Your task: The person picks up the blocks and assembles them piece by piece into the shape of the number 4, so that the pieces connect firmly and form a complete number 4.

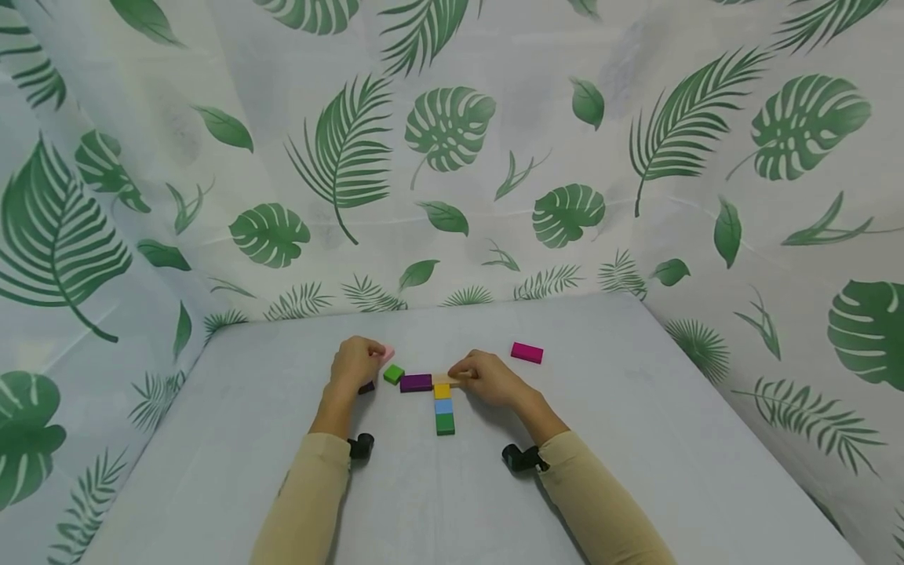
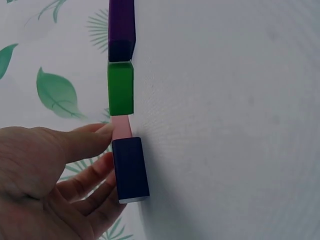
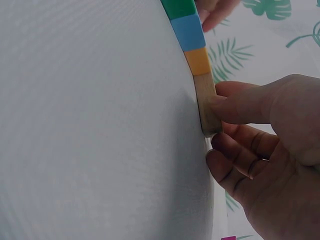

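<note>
My left hand (image 1: 355, 364) pinches a pink block (image 2: 121, 127) between thumb and fingers. A navy block (image 2: 131, 169) lies close by it, partly hidden by that hand in the head view. Just right of the pink block is a bright green block (image 1: 394, 374), turned at an angle. My right hand (image 1: 490, 378) holds a plain wooden block (image 3: 206, 100) at its right end, thumb on one side. That block meets the end of a purple block (image 1: 416, 383). Below it, a yellow block (image 1: 441, 391), a light blue block (image 1: 443, 406) and a dark green block (image 1: 445, 424) form a column.
A magenta block (image 1: 526, 352) lies apart on the white table (image 1: 452, 502), behind and right of my right hand. Leaf-printed cloth (image 1: 508, 141) rises behind the table and along its sides. Each wrist wears a small black camera (image 1: 521, 457).
</note>
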`<state>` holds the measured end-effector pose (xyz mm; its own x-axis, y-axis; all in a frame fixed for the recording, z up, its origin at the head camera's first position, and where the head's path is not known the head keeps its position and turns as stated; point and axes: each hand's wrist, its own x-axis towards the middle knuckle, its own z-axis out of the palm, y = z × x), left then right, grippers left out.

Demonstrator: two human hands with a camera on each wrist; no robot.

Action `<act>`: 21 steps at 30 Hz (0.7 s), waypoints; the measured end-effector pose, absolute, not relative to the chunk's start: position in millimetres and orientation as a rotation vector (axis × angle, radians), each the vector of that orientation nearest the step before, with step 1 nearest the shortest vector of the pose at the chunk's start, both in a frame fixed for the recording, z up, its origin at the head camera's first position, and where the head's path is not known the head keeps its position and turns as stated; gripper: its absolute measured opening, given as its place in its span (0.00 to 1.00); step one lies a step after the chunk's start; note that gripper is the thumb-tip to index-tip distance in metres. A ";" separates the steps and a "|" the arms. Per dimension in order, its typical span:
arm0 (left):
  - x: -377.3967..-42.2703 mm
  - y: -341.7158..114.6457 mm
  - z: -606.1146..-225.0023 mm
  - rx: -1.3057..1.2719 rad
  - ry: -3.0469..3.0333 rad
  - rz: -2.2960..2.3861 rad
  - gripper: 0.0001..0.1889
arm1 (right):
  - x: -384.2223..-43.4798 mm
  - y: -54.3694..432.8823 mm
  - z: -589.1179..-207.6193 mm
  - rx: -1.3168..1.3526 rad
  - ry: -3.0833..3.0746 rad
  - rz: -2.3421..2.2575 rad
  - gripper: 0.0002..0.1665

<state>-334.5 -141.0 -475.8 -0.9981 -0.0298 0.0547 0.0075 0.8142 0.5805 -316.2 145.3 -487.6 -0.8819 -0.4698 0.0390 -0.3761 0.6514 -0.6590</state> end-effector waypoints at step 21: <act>-334.8 -141.5 -474.4 -0.094 -2.960 -0.888 0.13 | -316.6 144.6 -488.7 -0.684 2.730 -1.046 0.15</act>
